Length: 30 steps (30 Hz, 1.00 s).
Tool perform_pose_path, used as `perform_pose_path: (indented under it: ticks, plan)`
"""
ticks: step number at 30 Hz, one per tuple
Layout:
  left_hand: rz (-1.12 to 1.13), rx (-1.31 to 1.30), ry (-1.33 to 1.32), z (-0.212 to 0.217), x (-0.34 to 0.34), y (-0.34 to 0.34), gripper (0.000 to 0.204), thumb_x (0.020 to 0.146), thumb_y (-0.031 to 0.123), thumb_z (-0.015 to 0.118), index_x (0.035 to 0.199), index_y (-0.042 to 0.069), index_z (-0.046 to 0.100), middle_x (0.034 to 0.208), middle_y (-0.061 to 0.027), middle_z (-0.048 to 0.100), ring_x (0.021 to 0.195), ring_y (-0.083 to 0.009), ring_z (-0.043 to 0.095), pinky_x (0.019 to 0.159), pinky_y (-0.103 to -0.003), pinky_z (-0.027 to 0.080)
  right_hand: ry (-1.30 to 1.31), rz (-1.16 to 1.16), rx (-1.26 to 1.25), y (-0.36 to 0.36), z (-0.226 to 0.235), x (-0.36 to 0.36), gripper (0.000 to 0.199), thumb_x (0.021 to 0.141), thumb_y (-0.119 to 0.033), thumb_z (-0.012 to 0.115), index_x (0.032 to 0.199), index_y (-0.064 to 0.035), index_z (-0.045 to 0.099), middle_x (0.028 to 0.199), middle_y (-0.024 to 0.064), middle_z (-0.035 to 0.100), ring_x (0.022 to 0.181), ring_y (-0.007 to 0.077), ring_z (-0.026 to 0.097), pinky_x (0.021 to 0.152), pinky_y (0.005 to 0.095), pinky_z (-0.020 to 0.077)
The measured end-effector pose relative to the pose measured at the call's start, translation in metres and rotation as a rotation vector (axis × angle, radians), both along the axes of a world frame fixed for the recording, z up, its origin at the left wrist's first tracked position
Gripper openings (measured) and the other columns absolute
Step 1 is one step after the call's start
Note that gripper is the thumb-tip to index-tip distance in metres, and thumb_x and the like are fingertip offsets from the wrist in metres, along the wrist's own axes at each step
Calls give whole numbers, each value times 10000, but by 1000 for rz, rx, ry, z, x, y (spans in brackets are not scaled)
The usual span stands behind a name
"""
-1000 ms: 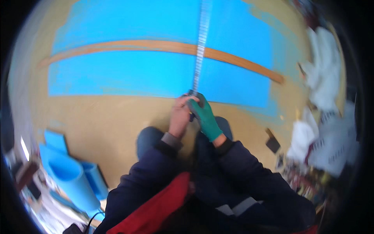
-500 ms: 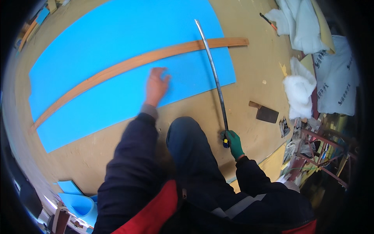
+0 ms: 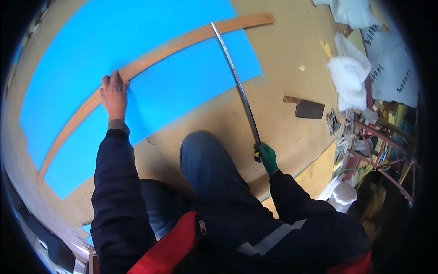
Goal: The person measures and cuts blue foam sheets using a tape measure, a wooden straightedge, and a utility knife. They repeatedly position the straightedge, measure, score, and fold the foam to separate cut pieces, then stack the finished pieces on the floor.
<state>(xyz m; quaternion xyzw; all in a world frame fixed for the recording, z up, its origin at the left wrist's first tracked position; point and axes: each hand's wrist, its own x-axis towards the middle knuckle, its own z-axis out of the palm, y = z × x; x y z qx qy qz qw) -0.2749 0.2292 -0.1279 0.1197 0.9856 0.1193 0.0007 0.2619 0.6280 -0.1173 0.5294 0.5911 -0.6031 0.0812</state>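
Since the earlier frame the left hand (image 3: 114, 93) has been carried further out, from the bare blue sheet (image 3: 182, 77) onto the wooden strip (image 3: 150, 57), where its spread fingers are now laid flat; the strip and sheet have swung more steeply across the view. The right hand (image 3: 268, 157), in a green glove, is clamped on the tape case (image 3: 258, 154) close by the knee (image 3: 200, 146), and the hands are held well apart. From the right hand the tape blade (image 3: 237, 84) is run out straight ahead over bare floor and the sheet's near corner, and the strip is crossed by it near the strip's far end. The strip is laid slantwise on the sheet, from beyond the left hand down toward the lower left.

To the right of the right hand, a dark flat tool (image 3: 306, 108) is seen on the floor, apart from the blade. Further right, white wadding (image 3: 349, 73) and pale sacks (image 3: 392, 64) are piled, and a reddish metal frame (image 3: 378, 146) is stood among clutter. The floor (image 3: 292, 50) is of tan boards, scuffed. Between the hands only the knee and dark sleeves are interposed.
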Motion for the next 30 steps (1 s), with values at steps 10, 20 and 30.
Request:
perform_pose_path:
  ticks: [10,20,30]
  plan:
    - [-8,-8,22,1,-4,0,549,923,336,817,1423,214,625,1386,-142,621,1126,-432,673,919,-527,578,10,-6,132,-6,-17,-4,207,1070,-173,659,1088,3,766,881,26,718,774,98,634,709,261,495]
    - [-7,-26,43,-4,-12,-1,554,938,357,802,1441,218,617,1398,-139,613,1161,-420,670,918,-528,584,-124,196,353,-6,-17,-20,288,1042,-242,678,1153,11,759,932,89,768,846,162,713,783,314,543]
    - [-11,-3,44,0,-10,0,550,941,352,800,1443,225,617,1388,-136,610,1168,-409,668,928,-515,582,-142,215,417,-5,-33,-17,301,1024,-267,679,1130,3,756,877,149,760,780,263,728,726,373,547]
